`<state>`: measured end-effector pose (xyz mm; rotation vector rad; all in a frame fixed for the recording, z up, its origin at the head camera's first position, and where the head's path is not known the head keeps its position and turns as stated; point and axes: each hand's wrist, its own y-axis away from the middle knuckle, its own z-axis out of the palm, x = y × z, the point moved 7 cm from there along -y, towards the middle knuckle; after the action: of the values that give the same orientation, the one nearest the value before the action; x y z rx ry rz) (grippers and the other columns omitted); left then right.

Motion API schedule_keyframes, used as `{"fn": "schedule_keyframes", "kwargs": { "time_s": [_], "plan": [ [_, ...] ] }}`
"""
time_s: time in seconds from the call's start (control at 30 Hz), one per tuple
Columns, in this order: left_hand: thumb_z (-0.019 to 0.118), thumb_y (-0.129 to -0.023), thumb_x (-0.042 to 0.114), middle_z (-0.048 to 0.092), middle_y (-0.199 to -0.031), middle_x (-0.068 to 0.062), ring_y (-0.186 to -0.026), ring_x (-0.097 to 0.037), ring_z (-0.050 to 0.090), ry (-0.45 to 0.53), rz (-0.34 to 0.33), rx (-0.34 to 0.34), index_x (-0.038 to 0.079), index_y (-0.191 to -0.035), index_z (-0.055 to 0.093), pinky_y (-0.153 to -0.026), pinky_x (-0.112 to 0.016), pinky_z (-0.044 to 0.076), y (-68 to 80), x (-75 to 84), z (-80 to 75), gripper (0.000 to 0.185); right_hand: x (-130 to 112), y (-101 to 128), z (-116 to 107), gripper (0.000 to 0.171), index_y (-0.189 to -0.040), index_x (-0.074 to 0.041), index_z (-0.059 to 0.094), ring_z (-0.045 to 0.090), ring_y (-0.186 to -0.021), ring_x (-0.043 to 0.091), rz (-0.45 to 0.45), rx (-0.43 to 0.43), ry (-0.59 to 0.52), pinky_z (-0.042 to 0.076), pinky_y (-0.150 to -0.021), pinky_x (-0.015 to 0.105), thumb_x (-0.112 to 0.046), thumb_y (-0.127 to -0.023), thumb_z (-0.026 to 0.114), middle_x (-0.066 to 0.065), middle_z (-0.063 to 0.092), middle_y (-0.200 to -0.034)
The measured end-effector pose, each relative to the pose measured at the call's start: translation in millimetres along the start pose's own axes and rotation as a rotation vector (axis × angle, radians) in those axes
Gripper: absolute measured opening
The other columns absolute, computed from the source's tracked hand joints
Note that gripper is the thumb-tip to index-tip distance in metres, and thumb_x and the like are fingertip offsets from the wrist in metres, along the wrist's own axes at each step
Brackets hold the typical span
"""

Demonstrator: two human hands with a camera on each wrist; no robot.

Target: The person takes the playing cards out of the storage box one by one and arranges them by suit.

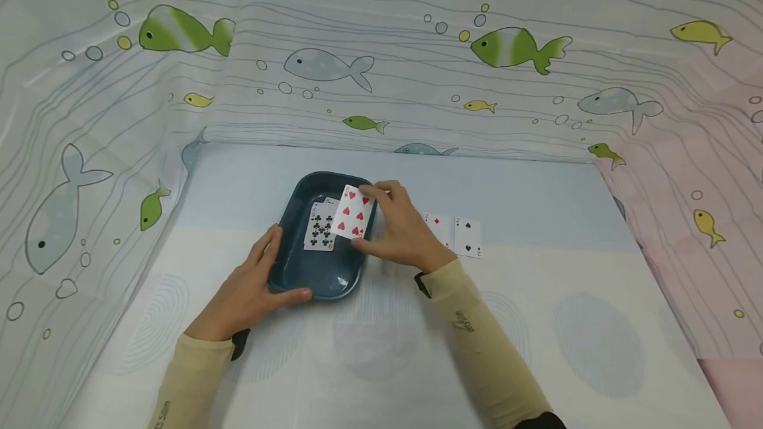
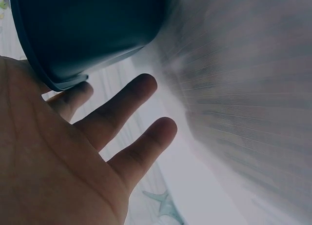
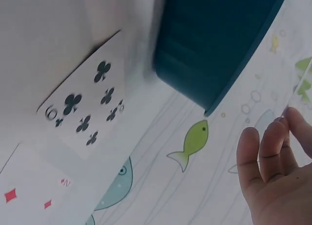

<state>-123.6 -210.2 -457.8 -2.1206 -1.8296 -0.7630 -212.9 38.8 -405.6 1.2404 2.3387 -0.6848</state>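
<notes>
A dark blue tray (image 1: 318, 277) sits on the table with black-suited playing cards (image 1: 319, 230) in it, the front one a club card. My left hand (image 1: 241, 300) rests against its left side and near corner. In the left wrist view the left fingers (image 2: 117, 110) are stretched out beside the tray wall (image 2: 92, 30). Between thumb and fingers my right hand (image 1: 399, 224) pinches a six of hearts (image 1: 352, 214), tilted over the tray's right part. The right wrist view shows that hand (image 3: 280, 171) with only the card's edge visible.
Right of the tray lie a two of diamonds (image 1: 437, 227) and a two of spades (image 1: 467, 237). A six of clubs (image 3: 90, 100) shows in the right wrist view; my right hand hides it from the head view. A fish-print cloth (image 1: 417, 85) hangs behind the table.
</notes>
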Motion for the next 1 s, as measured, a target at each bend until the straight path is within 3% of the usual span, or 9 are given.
{"fn": "schedule_keyframes", "kwargs": {
  "time_s": [0.4,0.63,1.0],
  "plan": [
    [0.073,-0.074,0.076,-0.002,-0.170,-0.004,-0.145,-0.046,0.030,-0.004,0.007,0.004,0.019,-0.164,-0.005,-0.109,-0.066,0.033,1.2,0.9,-1.2,0.132,28.7,15.8,-14.5,0.090,-0.152,-0.017,0.044,0.039,-0.131,0.022,0.042,0.000,-0.002,0.046,-0.106,0.040,-0.044,-0.077,0.086,0.008,0.037,-0.143],
    [0.072,-0.075,0.076,-0.002,-0.170,-0.004,-0.146,-0.046,0.029,-0.002,0.015,0.003,0.019,-0.164,-0.005,-0.109,-0.066,0.033,1.3,1.3,-1.1,0.132,50.6,26.7,-17.1,0.092,-0.151,-0.018,0.044,0.042,-0.127,0.024,0.079,-0.035,0.036,0.050,-0.100,0.041,-0.044,-0.075,0.088,0.009,0.038,-0.144],
    [0.071,-0.076,0.077,-0.003,-0.170,-0.002,-0.146,-0.046,0.028,0.014,0.017,-0.005,0.020,-0.164,-0.007,-0.109,-0.066,0.032,2.1,1.4,-0.8,0.130,81.3,40.3,-39.8,0.090,-0.150,-0.016,0.047,0.041,-0.130,0.027,0.105,-0.014,0.064,0.046,-0.104,0.047,-0.041,-0.075,0.089,0.010,0.040,-0.143]
  ]
}}
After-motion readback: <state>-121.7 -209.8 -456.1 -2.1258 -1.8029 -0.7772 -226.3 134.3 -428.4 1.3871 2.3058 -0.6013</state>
